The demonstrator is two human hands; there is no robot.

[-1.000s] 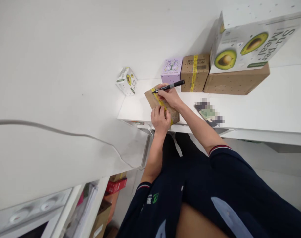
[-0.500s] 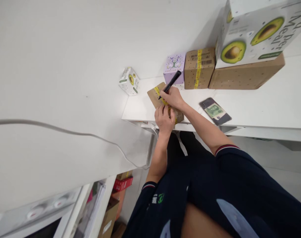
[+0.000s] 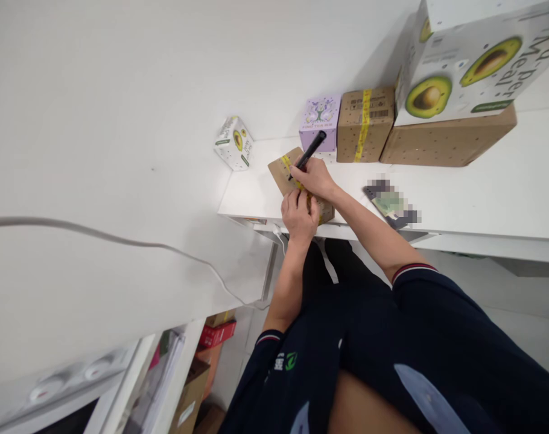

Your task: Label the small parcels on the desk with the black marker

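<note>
The work with the pen looks under way rather than finished: the right hand [image 3: 317, 180] grasps a slim black marker [image 3: 314, 147] with its tip at a tan cardboard box with yellow tape [image 3: 279, 173], though whether the tip touches cannot be told. That box lies directly beneath both hands, its tape already on. The left hand [image 3: 300, 217], just nearer the body than the right, has its fingers bent over the box's near part; whether it grips or only presses, I cannot tell. No pen mark can be made out, and the hands cover much of the top, so how much is left stays unclear. Just beyond the right hand stands a lilac printed box [image 3: 320, 123], with a taped brown cardboard carton [image 3: 378, 131] to its right.
</note>
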